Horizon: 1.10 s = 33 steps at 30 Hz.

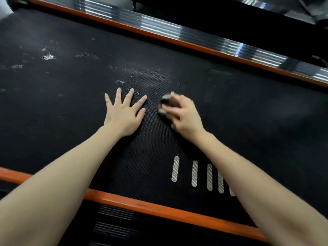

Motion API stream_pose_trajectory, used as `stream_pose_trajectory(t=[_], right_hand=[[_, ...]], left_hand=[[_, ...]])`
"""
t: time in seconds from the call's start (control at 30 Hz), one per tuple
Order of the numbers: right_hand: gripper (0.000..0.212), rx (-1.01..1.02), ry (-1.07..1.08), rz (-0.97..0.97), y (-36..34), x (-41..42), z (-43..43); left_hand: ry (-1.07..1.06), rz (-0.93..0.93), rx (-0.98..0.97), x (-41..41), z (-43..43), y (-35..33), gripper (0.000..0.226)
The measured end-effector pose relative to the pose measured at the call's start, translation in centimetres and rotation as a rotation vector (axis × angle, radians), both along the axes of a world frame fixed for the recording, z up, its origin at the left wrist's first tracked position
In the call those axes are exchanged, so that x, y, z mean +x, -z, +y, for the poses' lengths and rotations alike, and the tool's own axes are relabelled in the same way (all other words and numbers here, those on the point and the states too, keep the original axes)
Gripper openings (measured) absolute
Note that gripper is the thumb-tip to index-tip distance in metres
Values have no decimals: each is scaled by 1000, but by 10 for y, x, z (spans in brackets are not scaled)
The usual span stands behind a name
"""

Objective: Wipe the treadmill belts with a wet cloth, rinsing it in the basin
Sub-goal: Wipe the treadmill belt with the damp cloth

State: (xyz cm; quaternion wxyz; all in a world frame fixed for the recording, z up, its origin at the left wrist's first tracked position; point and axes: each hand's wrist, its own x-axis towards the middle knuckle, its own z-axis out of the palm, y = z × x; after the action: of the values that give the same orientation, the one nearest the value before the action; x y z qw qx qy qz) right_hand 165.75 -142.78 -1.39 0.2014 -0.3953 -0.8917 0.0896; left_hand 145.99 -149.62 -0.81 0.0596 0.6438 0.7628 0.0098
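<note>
A black textured treadmill belt (230, 107) fills the view, with pale dusty marks (48, 56) toward the upper left and centre. My left hand (124, 112) lies flat on the belt with its fingers spread. Just to its right, my right hand (182, 114) grips a small dark bunched cloth (165, 102) pressed against the belt; the hand is blurred and covers most of the cloth. The basin is out of view.
Orange side rails run along the far edge (159, 37) and the near edge (159, 210) of the belt. Beyond the far rail lies a ribbed silver strip (204, 35). Several white stripes (194, 173) are printed on the belt beside my right forearm.
</note>
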Motion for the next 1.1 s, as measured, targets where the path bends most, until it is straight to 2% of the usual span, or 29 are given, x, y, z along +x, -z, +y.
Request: stream_pose_trajectory(t=[0.13, 0.2, 0.27, 0.33, 0.4, 0.43, 0.5, 0.57, 0.63, 0.8, 0.93, 1.1], right_hand=[[25, -22, -375, 5, 0, 44, -93], [28, -14, -483, -24, -7, 50, -85], [35, 60, -395, -45, -2, 44, -27], [39, 85, -67, -27, -3, 42, 57], [33, -52, 278, -11, -7, 52, 117], [31, -102, 373, -14, -7, 54, 125], [31, -60, 317, -17, -1, 45, 100], [33, -16, 103, 30, 3, 36, 43], [40, -50, -22, 11, 5, 36, -1], [50, 12, -34, -96, -1, 36, 12], [57, 31, 26, -90, 5, 22, 24], [40, -11, 65, 2, 3, 5, 63]], left_hand=[[-3, 16, 31, -1, 1, 4, 52], [-3, 16, 29, -1, 1, 5, 52], [-1, 5, 25, -2, 2, 6, 52], [-5, 4, 18, -5, 3, 7, 52], [-7, 6, 26, -4, 1, 9, 52], [-10, 7, 32, -3, 1, 9, 52], [-14, 2, 24, -2, 0, 8, 51], [-21, 1, 2, -2, 1, 6, 51], [-37, 4, -23, -1, 3, 2, 52], [-39, 54, -47, 0, 36, -11, 53], [-86, 9, -33, 6, 85, -8, 52], [-103, -8, 7, 3, 102, 8, 53]])
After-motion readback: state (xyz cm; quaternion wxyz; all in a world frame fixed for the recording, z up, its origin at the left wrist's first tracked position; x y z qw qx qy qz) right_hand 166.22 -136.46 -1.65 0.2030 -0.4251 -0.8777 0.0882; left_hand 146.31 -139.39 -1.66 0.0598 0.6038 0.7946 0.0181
